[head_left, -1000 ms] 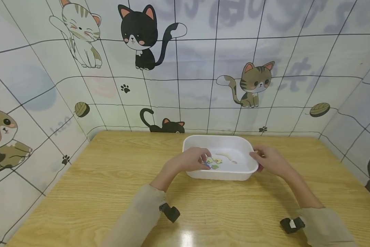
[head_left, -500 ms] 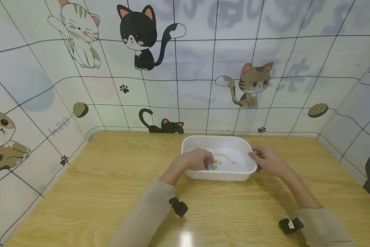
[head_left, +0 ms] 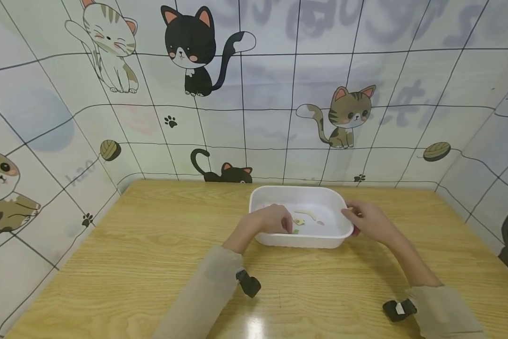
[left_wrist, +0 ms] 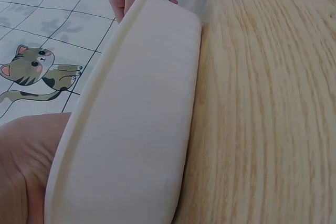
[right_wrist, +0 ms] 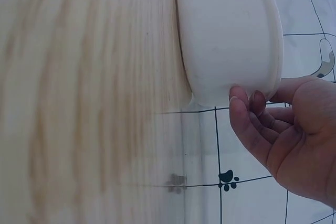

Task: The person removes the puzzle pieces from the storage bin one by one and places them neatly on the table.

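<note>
A white plastic tray [head_left: 305,241] sits on the wooden table in the head view. My left hand [head_left: 271,219] reaches in over its front left side, fingers bent downward; the front wall and the hand itself hide the fingertips and anything between them. Beside these fingers lie a small yellow piece [head_left: 299,221] and a partly hidden green piece [head_left: 295,231]. Farther right in the tray are a pale curved strip [head_left: 307,214] and a small pinkish piece [head_left: 320,223]. My right hand [head_left: 370,221] grips the tray's right rim between thumb and fingers, also visible in the right wrist view.
The wooden table [head_left: 152,245] extends around the tray. Behind it and at both sides hang walls [head_left: 271,127] covered in a grid pattern with cartoon cats. A black wrist camera [head_left: 249,283] is strapped to the left sleeve, another camera [head_left: 399,310] to the right.
My left hand has shifted slightly right and its fingers have turned down, covering several small pieces seen before, including a blue one. My right hand stays on the rim.
</note>
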The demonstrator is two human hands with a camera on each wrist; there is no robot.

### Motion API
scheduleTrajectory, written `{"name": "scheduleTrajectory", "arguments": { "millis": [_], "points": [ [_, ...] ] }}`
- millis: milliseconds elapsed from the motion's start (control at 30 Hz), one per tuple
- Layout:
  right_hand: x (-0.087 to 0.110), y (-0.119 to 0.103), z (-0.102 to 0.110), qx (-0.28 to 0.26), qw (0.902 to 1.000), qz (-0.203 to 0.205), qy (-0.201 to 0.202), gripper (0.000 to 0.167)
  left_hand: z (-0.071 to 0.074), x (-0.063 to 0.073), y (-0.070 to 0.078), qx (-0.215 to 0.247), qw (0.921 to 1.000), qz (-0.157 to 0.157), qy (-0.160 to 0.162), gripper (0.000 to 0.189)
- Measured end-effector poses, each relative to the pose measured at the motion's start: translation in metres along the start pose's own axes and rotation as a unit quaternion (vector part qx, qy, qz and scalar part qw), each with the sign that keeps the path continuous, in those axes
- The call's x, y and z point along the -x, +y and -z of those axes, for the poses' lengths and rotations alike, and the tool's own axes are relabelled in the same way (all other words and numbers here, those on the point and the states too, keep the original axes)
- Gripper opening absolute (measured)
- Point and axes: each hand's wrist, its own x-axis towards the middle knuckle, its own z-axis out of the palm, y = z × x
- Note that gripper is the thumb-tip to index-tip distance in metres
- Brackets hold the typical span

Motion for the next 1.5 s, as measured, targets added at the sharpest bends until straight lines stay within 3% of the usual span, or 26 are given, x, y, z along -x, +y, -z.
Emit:
{"name": "scheduleTrajectory", "arguments": {
  "millis": [100, 267, 567, 867, 1100, 1333, 1500],
  "points": [
    [0.0, 0.0, 0.0, 0.003, 1.0, 0.002, 0.002, 0.039, -0.002, -0.003, 0.0, 0.002, 1.0, -0.001, 0.006, 0.005],
    [0.001, 0.0, 0.001, 0.005, 1.0, 0.002, 0.002, 0.038, -0.007, -0.01, 0.001, 0.018, 0.9998, -0.003, 0.011, 0.018],
    [0.0, -0.001, 0.002, 0.008, 1.0, -0.002, 0.0, 0.038, -0.011, -0.016, 0.002, 0.028, 0.9991, -0.03, 0.008, 0.007],
    [0.0, -0.001, 0.001, 0.005, 1.0, -0.002, 0.001, 0.038, -0.01, -0.014, 0.0, 0.059, 0.9967, -0.028, 0.048, 0.007],
    [0.0, 0.002, 0.001, -0.005, 1.0, 0.003, -0.003, 0.039, -0.008, -0.009, -0.003, 0.165, 0.9814, -0.032, 0.094, 0.006],
    [0.0, 0.005, 0.002, -0.009, 0.9999, -0.004, -0.004, 0.04, 0.002, 0.001, -0.001, 0.174, 0.9722, -0.064, 0.143, 0.007],
    [0.0, 0.004, 0.002, -0.014, 0.9999, -0.006, -0.003, 0.04, 0.007, 0.007, -0.005, 0.2, 0.9588, -0.09, 0.18, 0.01]
  ]
}}
